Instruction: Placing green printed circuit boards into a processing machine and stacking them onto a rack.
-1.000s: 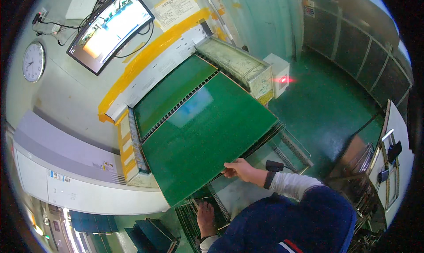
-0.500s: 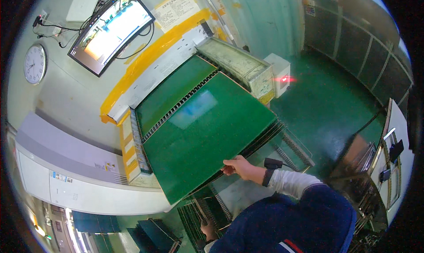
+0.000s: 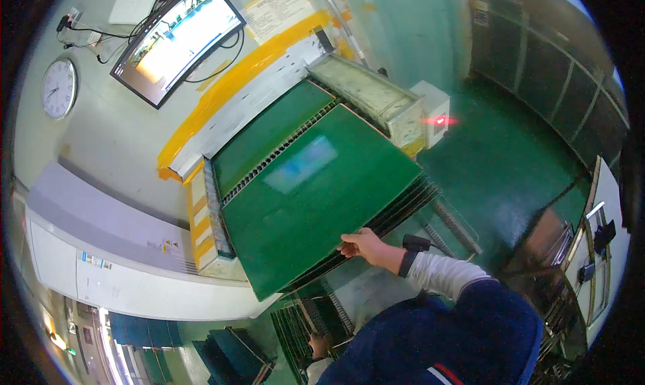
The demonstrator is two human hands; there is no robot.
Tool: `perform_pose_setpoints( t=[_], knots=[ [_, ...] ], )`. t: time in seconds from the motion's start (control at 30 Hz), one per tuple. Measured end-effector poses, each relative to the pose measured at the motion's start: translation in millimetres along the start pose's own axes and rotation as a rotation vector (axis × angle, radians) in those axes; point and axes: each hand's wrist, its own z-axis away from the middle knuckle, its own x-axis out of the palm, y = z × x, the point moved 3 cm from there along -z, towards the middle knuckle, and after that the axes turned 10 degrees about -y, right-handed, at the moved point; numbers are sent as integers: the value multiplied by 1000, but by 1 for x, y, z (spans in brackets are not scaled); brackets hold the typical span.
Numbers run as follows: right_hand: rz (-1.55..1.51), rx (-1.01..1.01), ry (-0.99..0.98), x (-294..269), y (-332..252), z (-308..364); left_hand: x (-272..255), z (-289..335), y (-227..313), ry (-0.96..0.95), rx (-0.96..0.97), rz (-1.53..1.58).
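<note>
The monitor (image 3: pixel 181 42) glows overexposed; bluish glare marks the green panel (image 3: pixel 322 197); fisheye edges bend into black corners.

Above green panel (image 3: pixel 316 207), free room; sidewall (image 3: pixel 201 217) left

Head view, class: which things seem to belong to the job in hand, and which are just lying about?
In the job, judging by the hands:
- green panel, edge held by the right hand
- dark slatted stack, beside the left hand

Apparently just about:
- wall clock
- lit monitor
- paper sheet

The floor (image 3: pixel 497 150) gleams green — a clock (image 3: pixel 60 88) hangs on the wall (image 3: pixel 114 150).
</note>
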Motion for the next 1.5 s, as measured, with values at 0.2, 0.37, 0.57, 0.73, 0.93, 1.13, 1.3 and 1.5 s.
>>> perform_pose_setpoints(
  t=[0.2,0.37,0.57,0.73,0.93,1.13,1.3,1.5],
  knots=[
    [22,-14,-12,6,-3,-4,5,-31,-27,34,11,-133],
    [14,15,-44,21,2,-8,1,-52,-65,82,-5,-211],
    [22,-18,-12,19,-4,-10,2,-52,-48,32,-27,-301],
    [71,1,-66,23,-11,-16,2,-48,-43,-18,-62,-368],
    [64,1,-42,24,-14,-23,-3,-46,-40,-26,-84,-399],
    [31,-28,-49,25,-15,-28,-8,-46,-38,-36,-103,-422],
    [58,25,-69,17,-17,-35,-4,-54,-37,-53,-153,-455],
    [57,34,-47,27,-17,-38,3,-61,-55,-89,31,-474]
  ],
)
